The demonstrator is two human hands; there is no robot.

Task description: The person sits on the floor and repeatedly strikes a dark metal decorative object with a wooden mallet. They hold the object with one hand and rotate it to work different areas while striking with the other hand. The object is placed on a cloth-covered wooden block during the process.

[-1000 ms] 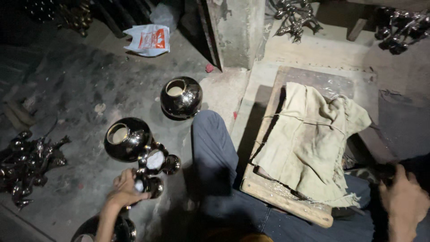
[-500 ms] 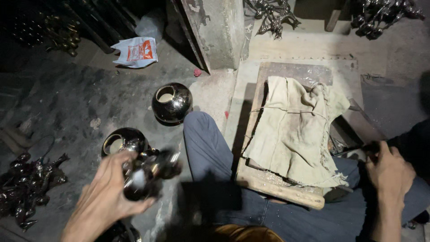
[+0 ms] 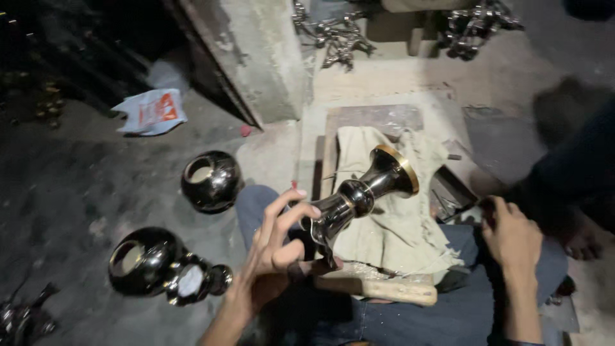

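Observation:
My left hand [image 3: 272, 256] grips the lower end of a shiny dark metal stand [image 3: 362, 192] with a flared, gold-rimmed top, holding it tilted above the beige cloth [image 3: 397, 224] on a wooden board [image 3: 384, 291]. My right hand [image 3: 512, 240] rests at the board's right side, fingers curled over something dark that I cannot make out. Two round shiny metal pots lie on the floor to the left, one [image 3: 210, 181] farther off and one [image 3: 142, 261] nearer, beside small metal parts [image 3: 195, 282].
A concrete pillar [image 3: 256, 57] stands ahead. A crumpled plastic bag [image 3: 152, 112] lies on the dark floor at left. Piles of shiny metal fittings [image 3: 333, 38] sit at the back and at the lower left [image 3: 22, 317]. My legs in blue trousers [image 3: 410, 320] stretch forward.
My left hand picked a metal stand from the cluster by the nearer pot and lifted it right, over the cloth. My right hand stayed by the board's right side.

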